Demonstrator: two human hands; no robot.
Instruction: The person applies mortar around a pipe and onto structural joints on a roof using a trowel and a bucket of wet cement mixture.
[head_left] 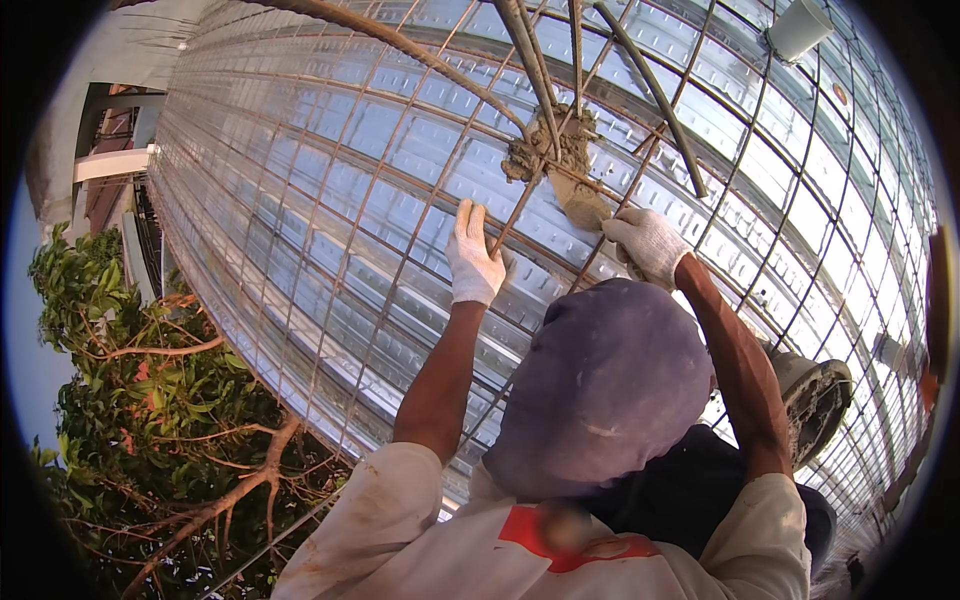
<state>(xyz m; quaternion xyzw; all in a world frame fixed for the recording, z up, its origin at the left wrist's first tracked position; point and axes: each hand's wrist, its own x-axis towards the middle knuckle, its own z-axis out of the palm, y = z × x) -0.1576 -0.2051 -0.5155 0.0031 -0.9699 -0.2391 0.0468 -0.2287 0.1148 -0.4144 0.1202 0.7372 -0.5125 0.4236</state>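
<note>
Neither of my own hands is in the head view. The gloved hands here belong to a co-worker (620, 390) in a faded purple cap, seen from behind and bent forward. The co-worker's right hand (648, 245) grips a trowel, and its mortar-smeared blade (580, 200) points at a lump of wet mortar (552, 148). That mortar is packed around the foot of several steel bars (527, 50). On the left, the co-worker's other hand (472, 255) rests by the rebar mesh (400, 262), fingers stretched out.
Ribbed metal sheeting (400, 130) lies beneath the mesh. A dark, mortar-stained bucket (822, 415) stands right of the co-worker's arm. At upper right are a loose-looking bar (660, 105) and a pale pipe stub (800, 30). A leafy tree (130, 370) fills the lower left.
</note>
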